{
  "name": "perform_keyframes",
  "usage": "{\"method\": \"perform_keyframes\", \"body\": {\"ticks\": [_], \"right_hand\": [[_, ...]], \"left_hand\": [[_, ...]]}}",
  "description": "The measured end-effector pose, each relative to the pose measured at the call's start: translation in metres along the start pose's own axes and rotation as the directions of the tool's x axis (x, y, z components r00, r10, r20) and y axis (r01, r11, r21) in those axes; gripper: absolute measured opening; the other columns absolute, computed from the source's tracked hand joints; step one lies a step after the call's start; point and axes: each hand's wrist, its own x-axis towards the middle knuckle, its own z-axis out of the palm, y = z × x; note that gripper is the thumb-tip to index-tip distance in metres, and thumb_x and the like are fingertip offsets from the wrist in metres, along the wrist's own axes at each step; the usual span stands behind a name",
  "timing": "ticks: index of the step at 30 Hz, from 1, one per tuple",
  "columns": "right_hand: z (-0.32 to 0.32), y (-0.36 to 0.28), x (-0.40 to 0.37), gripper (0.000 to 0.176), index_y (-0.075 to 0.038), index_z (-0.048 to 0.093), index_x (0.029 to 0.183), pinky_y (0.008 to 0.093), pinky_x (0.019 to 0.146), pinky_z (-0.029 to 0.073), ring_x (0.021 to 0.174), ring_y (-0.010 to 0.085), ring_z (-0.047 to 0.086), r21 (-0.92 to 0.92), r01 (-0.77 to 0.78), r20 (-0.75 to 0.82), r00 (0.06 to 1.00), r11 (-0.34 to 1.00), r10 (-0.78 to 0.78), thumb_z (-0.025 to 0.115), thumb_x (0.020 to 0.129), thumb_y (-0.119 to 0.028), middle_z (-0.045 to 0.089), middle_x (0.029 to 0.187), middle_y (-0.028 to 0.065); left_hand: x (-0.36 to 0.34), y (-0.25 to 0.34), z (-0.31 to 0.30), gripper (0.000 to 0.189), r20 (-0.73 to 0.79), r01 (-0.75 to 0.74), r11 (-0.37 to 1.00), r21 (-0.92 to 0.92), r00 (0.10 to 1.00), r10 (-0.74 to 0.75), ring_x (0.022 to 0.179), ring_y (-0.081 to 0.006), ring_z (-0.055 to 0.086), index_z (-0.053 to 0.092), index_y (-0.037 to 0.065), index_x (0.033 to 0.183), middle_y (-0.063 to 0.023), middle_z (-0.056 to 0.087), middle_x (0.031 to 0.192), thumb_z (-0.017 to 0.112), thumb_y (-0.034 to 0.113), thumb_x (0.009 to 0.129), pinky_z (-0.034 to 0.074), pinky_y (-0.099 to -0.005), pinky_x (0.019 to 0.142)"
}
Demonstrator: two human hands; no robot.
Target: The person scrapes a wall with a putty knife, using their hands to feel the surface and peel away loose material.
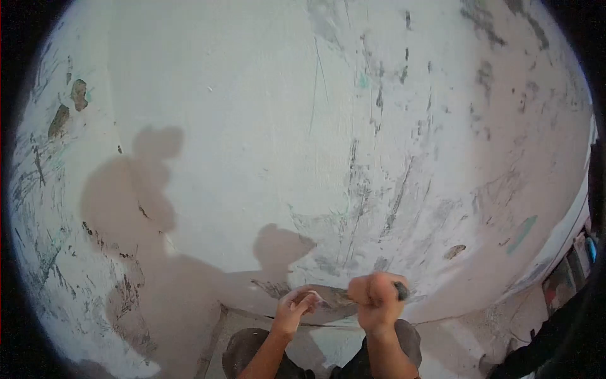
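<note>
Low in front of the wall (240,164), my right hand (377,297) is closed in a fist around a dark-handled tool (402,291). The dark butt of its handle sticks out on the right side of the fist, and my fingers hide most of the rest. To the left, my left hand (297,311) has its fingers curled together close to the wall's foot. A pale sliver shows at its fingertips; I cannot tell what it is. The wall is whitish, with dark scuffs and scraped streaks above my right hand.
My bent knees (245,350) are below my hands, close to the wall's foot. Chipped holes (59,120) mark the wall at the left, and a smaller chip (454,252) lies at the right. Dusty floor (464,347) runs along the wall. Assorted items (571,268) stand at the right edge.
</note>
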Motion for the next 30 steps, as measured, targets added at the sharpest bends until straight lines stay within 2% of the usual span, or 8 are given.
{"method": "perform_keyframes", "body": {"ticks": [5, 8, 10, 13, 19, 23, 26, 30], "right_hand": [[0.014, -0.076, 0.046, 0.050, -0.016, 0.024, 0.057, 0.0309, 0.043, 0.017, 0.042, 0.0110, 0.014, 0.050, 0.625, -0.067, 0.781, 0.779, -0.622, 0.037, 0.102, -0.033, 0.020, 0.046, -0.0029], [0.032, -0.147, 0.091, 0.051, -0.017, 0.028, 0.057, 0.0281, 0.043, 0.016, 0.042, 0.0093, 0.014, 0.350, 0.713, 0.031, 0.639, 0.607, -0.768, 0.031, 0.104, -0.038, 0.022, 0.045, -0.0033], [0.049, -0.170, 0.121, 0.048, -0.017, 0.026, 0.058, 0.0282, 0.041, 0.014, 0.043, 0.0084, 0.011, 0.274, 0.810, 0.153, 0.496, 0.519, -0.855, 0.034, 0.103, -0.032, 0.020, 0.047, -0.0041], [0.066, -0.189, 0.143, 0.047, -0.016, 0.025, 0.059, 0.0287, 0.039, 0.013, 0.042, 0.0078, 0.009, 0.114, 0.849, 0.217, 0.485, 0.515, -0.847, 0.035, 0.103, -0.029, 0.019, 0.047, -0.0044], [0.083, -0.177, 0.159, 0.047, -0.018, 0.020, 0.056, 0.0275, 0.036, 0.011, 0.039, 0.0058, 0.010, 0.018, 0.870, -0.004, 0.493, 0.493, -0.870, 0.037, 0.099, -0.023, 0.017, 0.044, -0.0055], [0.072, -0.196, 0.144, 0.046, -0.018, 0.020, 0.057, 0.0272, 0.036, 0.011, 0.039, 0.0055, 0.009, 0.217, 0.858, 0.021, 0.473, 0.466, -0.881, 0.040, 0.099, -0.022, 0.017, 0.044, -0.0056], [0.069, -0.176, 0.166, 0.046, -0.019, 0.020, 0.057, 0.0276, 0.036, 0.010, 0.039, 0.0061, 0.007, 0.078, 0.855, -0.024, 0.515, 0.512, -0.857, 0.036, 0.099, -0.025, 0.017, 0.043, -0.0060], [0.061, -0.191, 0.153, 0.045, -0.018, 0.019, 0.058, 0.0277, 0.036, 0.010, 0.040, 0.0061, 0.007, 0.211, 0.853, -0.007, 0.490, 0.477, -0.872, 0.040, 0.098, -0.021, 0.018, 0.043, -0.0056]], "left_hand": [[0.004, -0.014, -0.016, 0.023, -0.029, -0.032, 0.999, -0.042, 0.999, 0.031, 0.074, -0.0115, 0.057, 0.064, 0.002, 0.112, -0.0032, 0.062, 0.086, 0.060, 0.019, 0.096, 0.046, -0.0262, 0.066], [0.008, -0.010, -0.013, 0.026, -0.020, -0.019, 1.000, -0.014, 1.000, 0.019, 0.073, -0.0116, 0.056, 0.063, 0.000, 0.111, -0.0043, 0.063, 0.085, 0.060, 0.022, 0.096, 0.046, -0.0274, 0.066], [0.007, -0.015, -0.014, 0.027, 0.029, 0.028, 0.999, 0.018, 0.999, -0.028, 0.074, -0.0114, 0.057, 0.064, 0.001, 0.111, -0.0043, 0.063, 0.085, 0.060, 0.023, 0.096, 0.046, -0.0279, 0.067], [0.013, -0.022, -0.017, 0.029, 0.034, 0.027, 0.999, 0.017, 0.999, -0.028, 0.074, -0.0114, 0.058, 0.064, 0.001, 0.111, -0.0042, 0.064, 0.084, 0.060, 0.026, 0.096, 0.047, -0.0285, 0.066], [0.017, -0.034, -0.019, 0.028, 0.099, 0.052, 0.998, -0.034, 0.994, -0.048, 0.072, -0.0113, 0.058, 0.064, 0.001, 0.107, -0.0043, 0.063, 0.083, 0.060, 0.027, 0.096, 0.046, -0.0269, 0.064], [0.016, -0.031, -0.021, 0.028, 0.082, 0.035, 0.999, -0.014, 0.996, -0.034, 0.072, -0.0109, 0.058, 0.064, 0.000, 0.106, -0.0039, 0.063, 0.083, 0.061, 0.027, 0.096, 0.046, -0.0259, 0.064], [0.014, -0.033, -0.022, 0.028, 0.078, 0.034, 0.999, -0.032, 0.996, -0.032, 0.072, -0.0107, 0.058, 0.064, 0.000, 0.105, -0.0034, 0.063, 0.083, 0.061, 0.026, 0.096, 0.046, -0.0254, 0.064], [0.009, -0.018, -0.013, 0.025, 0.082, 0.062, 0.998, 0.020, 0.995, -0.063, 0.072, -0.0104, 0.058, 0.064, 0.002, 0.104, -0.0026, 0.062, 0.082, 0.060, 0.025, 0.096, 0.046, -0.0252, 0.064]]}}
